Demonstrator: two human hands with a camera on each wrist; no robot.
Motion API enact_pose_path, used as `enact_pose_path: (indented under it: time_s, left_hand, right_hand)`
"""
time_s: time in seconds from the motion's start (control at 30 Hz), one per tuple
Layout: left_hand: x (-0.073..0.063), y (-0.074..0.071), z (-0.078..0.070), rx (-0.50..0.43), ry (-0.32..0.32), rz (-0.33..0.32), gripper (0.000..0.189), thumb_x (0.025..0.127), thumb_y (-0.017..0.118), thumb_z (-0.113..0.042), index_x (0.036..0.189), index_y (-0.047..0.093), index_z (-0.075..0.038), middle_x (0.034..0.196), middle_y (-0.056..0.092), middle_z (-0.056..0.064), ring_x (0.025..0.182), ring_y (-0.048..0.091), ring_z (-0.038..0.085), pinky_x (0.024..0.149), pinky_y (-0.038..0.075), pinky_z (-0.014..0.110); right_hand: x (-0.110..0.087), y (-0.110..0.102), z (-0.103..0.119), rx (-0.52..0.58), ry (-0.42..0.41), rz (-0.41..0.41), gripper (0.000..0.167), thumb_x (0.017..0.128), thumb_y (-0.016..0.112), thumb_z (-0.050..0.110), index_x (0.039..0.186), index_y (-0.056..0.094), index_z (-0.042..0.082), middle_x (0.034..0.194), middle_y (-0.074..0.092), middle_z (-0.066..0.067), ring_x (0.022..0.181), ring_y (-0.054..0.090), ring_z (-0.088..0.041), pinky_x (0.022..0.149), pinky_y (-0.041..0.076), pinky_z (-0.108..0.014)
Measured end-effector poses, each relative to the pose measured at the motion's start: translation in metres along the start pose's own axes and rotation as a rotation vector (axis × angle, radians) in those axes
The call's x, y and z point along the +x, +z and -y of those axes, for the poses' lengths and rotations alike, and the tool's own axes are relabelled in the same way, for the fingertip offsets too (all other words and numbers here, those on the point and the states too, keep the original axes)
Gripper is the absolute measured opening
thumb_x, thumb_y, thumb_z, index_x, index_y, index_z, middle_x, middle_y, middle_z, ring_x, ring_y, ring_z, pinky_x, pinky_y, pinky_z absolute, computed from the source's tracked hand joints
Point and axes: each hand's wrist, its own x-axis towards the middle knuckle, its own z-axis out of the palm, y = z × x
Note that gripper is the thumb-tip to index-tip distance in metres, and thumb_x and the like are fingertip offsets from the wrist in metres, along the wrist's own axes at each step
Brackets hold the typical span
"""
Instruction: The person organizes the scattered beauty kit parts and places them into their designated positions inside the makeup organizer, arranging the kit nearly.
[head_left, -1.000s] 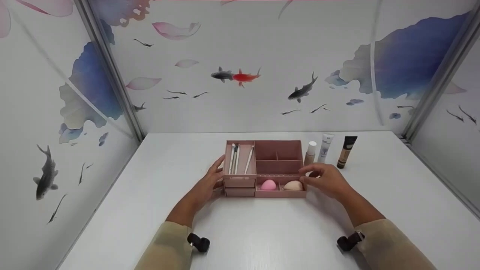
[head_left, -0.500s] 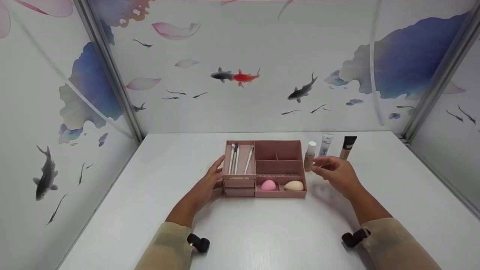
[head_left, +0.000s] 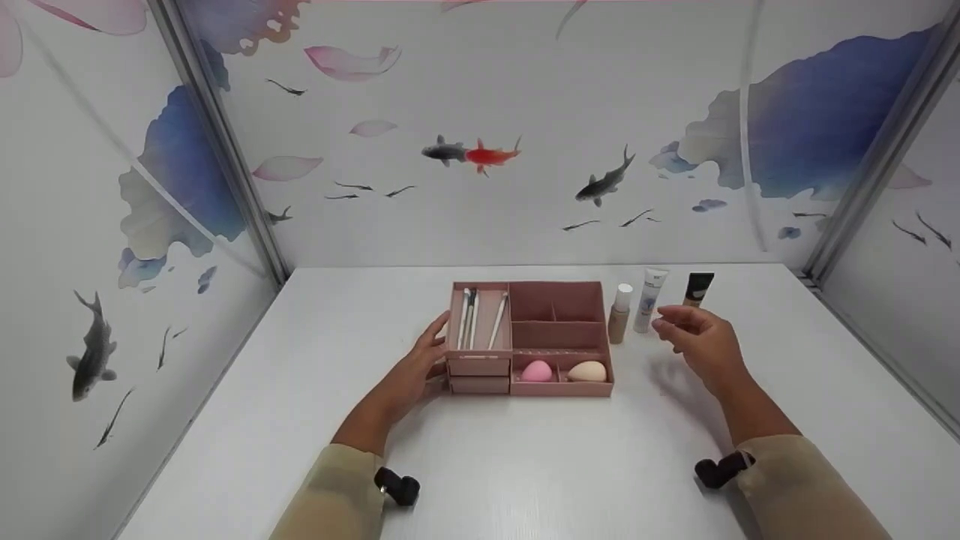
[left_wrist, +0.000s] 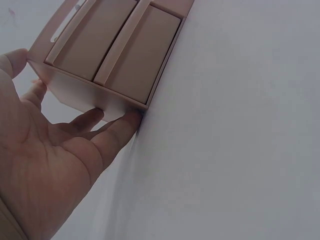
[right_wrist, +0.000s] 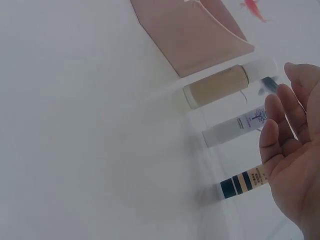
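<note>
A pink makeup organizer (head_left: pixel 559 335) stands mid-table. My left hand (head_left: pixel 409 375) rests its fingers against the organizer's left side; in the left wrist view, the fingertips of this hand (left_wrist: pixel 65 140) touch the side wall beside two small drawers (left_wrist: pixel 142 55). To the organizer's right, my right hand (head_left: pixel 705 349) hovers with loosely bent fingers and nothing between them. Close to it stand a white tube (head_left: pixel 649 300) and a black-capped tube (head_left: pixel 699 287), partly hidden behind the hand. A foundation bottle (head_left: pixel 619 315) with a white cap stands beside the organizer.
Several makeup brushes (head_left: pixel 471 319) lie in the organizer's top left tray. A pink sponge (head_left: pixel 537 370) and a beige sponge (head_left: pixel 587 371) sit in the front compartments. Patterned white panels (head_left: pixel 525 90) enclose the white table (head_left: pixel 495 465) at the back and sides.
My right hand has left the organizer's right front corner and moved right, past the foundation bottle, toward the two tubes. My left hand and the organizer have stayed in place.
</note>
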Motion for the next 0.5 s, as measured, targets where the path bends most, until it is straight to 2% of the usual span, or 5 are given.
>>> enact_pose_path:
  time_s: [0.3,0.5]
  left_hand:
    - [0.001,0.000,0.001,-0.002,-0.004,-0.007,0.055,0.112,0.041,-0.054,0.162,0.019,-0.066,0.179,0.016,0.008,0.161,0.030,0.049,0.130,0.030,0.064]
    - [0.001,0.000,0.000,0.009,-0.011,-0.010,0.054,0.112,0.040,-0.055,0.160,0.019,-0.068,0.179,0.016,0.007,0.162,0.030,0.047,0.130,0.029,0.063]
  right_hand:
    - [0.006,-0.018,-0.013,0.085,0.072,-0.082,0.053,0.096,0.078,0.050,0.135,0.071,0.015,0.105,0.072,0.028,0.096,0.069,0.000,0.077,0.058,-0.018]
    - [0.007,-0.026,-0.015,0.123,0.129,-0.133,0.053,0.096,0.079,0.047,0.135,0.071,0.013,0.105,0.074,0.025,0.102,0.072,-0.002,0.080,0.059,-0.023]
